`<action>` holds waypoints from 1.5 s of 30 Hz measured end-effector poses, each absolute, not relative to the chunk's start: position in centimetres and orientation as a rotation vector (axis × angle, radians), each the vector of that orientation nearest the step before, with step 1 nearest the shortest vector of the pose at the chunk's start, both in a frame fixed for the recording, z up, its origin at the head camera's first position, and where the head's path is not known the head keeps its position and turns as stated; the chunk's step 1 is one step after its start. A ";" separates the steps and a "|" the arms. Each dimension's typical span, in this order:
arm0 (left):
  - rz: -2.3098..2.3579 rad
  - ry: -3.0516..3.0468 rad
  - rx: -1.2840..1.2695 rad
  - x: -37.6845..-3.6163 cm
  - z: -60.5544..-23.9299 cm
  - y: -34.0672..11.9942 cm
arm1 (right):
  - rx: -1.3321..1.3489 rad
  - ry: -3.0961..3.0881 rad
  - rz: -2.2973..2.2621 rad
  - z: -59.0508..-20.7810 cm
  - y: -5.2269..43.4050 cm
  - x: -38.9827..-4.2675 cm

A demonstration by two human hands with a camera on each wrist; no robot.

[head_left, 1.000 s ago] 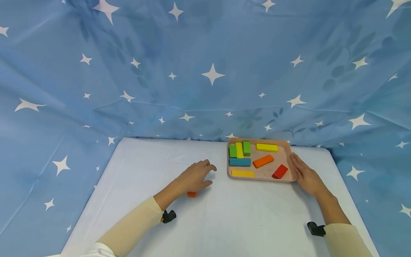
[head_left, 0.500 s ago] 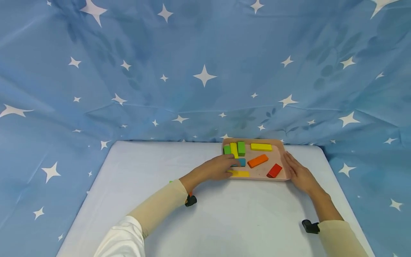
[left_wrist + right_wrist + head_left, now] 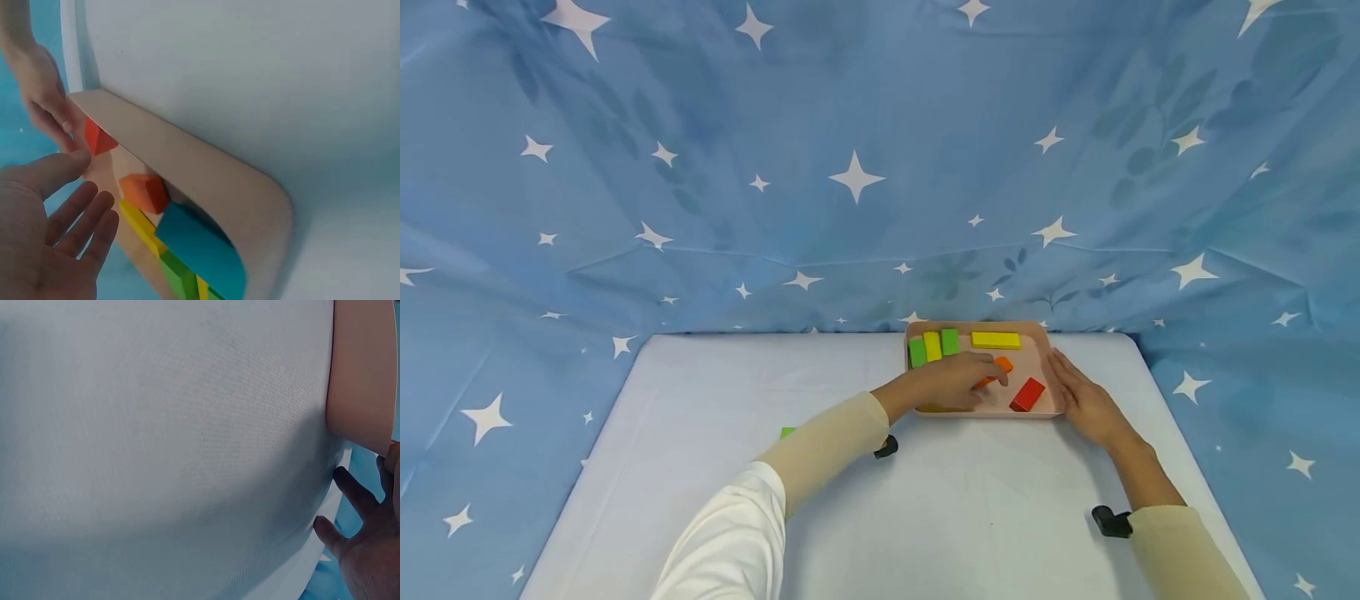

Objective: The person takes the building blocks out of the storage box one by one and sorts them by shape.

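My left hand (image 3: 958,382) reaches over a shallow pinkish tray (image 3: 1033,360), its fingers at the orange block (image 3: 1003,364). In the left wrist view its thumb and fingers are spread apart, with nothing between them. My right hand (image 3: 1088,407) rests with straight fingers against the tray's right end. Inside the tray lie a red block (image 3: 1027,395), a yellow block (image 3: 996,340) along the far side, and two green blocks (image 3: 950,342) with another yellow block (image 3: 932,346) between them. A blue block (image 3: 200,250) shows in the left wrist view; my left hand hides it in the head view.
On the white table (image 3: 940,508), a green block (image 3: 787,432) peeks out behind my left sleeve (image 3: 831,442). A blue star-patterned curtain (image 3: 850,225) hangs right behind the tray and around the table's sides.
My left hand has moved right, from the table beside a loose orange-red block to over the tray. That loose block is now hidden by the sleeve. The right hand stays at the tray's end.
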State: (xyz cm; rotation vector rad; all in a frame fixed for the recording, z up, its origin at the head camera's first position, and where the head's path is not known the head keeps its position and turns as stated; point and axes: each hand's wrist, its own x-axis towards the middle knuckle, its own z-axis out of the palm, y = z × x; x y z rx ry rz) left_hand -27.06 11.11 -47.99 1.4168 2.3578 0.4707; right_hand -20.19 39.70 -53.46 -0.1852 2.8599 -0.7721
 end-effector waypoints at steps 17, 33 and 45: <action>0.342 2.288 1.297 -27.8 -48.5 17.7 | -0.209 2.887 -0.794 -53.6 39.8 -20.1; 0.406 2.246 1.394 -28.0 -50.4 19.3 | -0.254 2.899 -0.774 -53.0 39.9 -19.8; 0.349 2.324 1.348 -27.7 -50.7 19.6 | -0.277 2.905 -0.787 -53.1 39.9 -19.9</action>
